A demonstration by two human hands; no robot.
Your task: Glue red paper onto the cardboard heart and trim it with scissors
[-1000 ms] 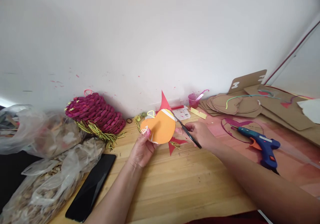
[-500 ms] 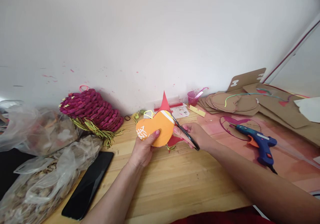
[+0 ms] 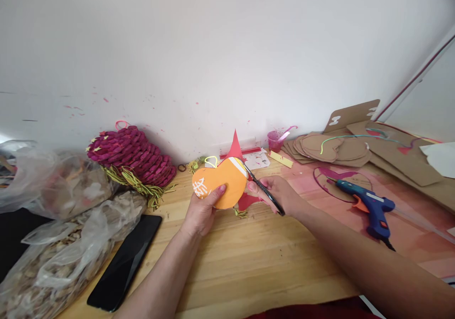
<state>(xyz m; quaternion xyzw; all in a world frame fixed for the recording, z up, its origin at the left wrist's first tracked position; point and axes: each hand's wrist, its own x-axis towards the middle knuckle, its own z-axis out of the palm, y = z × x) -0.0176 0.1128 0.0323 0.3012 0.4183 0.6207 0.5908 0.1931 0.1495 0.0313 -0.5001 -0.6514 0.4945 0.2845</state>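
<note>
My left hand (image 3: 206, 211) is closed on an orange heart-shaped piece (image 3: 232, 179) with white markings, its thumb pressed on the front. A yellow cord loop (image 3: 211, 160) stands at the notch of the heart. Red paper (image 3: 235, 146) sticks up in a point behind the heart, and more of it shows below. In my right hand (image 3: 279, 193) is a pair of black-handled scissors (image 3: 268, 193), with the blades at the heart's right edge beside the red paper. How far apart the blades are is hard to see.
Maroon layered ornaments (image 3: 135, 155) with yellow-green tassels lie at the left, near plastic bags (image 3: 85, 248) and a black phone (image 3: 124, 262). On the right are a blue glue gun (image 3: 377, 207), cardboard hearts (image 3: 318, 147) and cardboard sheets (image 3: 401, 162). A pink cup (image 3: 275, 141) stands by the wall.
The orange heart has turned and shifted slightly in my left hand, and more red paper shows below it. My right hand keeps the scissors at nearly the same place.
</note>
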